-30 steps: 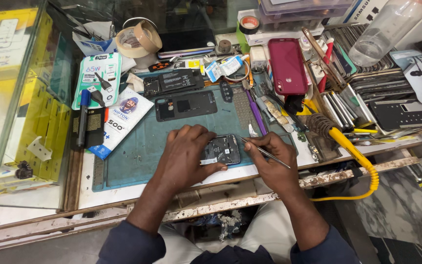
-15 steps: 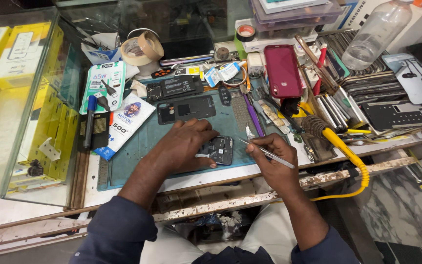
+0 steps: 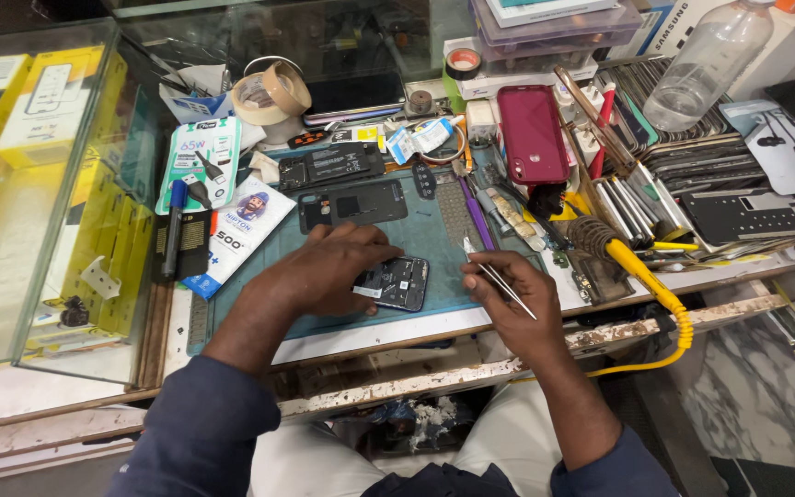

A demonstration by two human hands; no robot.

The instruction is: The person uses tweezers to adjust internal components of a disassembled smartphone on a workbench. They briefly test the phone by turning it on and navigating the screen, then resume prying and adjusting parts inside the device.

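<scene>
- Since the earlier frames the right hand (image 3: 508, 299) has drawn a little away to the right of the opened phone (image 3: 396, 282), so the tweezers (image 3: 497, 278) now point up and left with their tip clear of it, while the left hand (image 3: 324, 271) has stayed pressed on the phone's left side.
- Glass display case (image 3: 39, 221) stands at the far left of the bench, with yellow boxes inside.
- Blue-green work mat (image 3: 434, 235) covers the middle of the bench (its near edge lies just ahead of both hands).
- Clear plastic bottle (image 3: 706, 64) lies tilted at the upper right.
- Dark red phone case (image 3: 532, 133) rests beyond the mat, near the bottle.
- Soldering iron (image 3: 637, 271) with a yellow handle lies to the right of the right hand, its coiled yellow cord hanging over the bench edge.
- Roll of tape (image 3: 273, 92) sits at the back, left of centre.
- Opened phone lies flat on the mat's near part, between the two hands; the left hand's fingers are spread over it, holding it down.
- Tweezers are pinched between the right thumb and fingers, a narrow, closed grip.
</scene>
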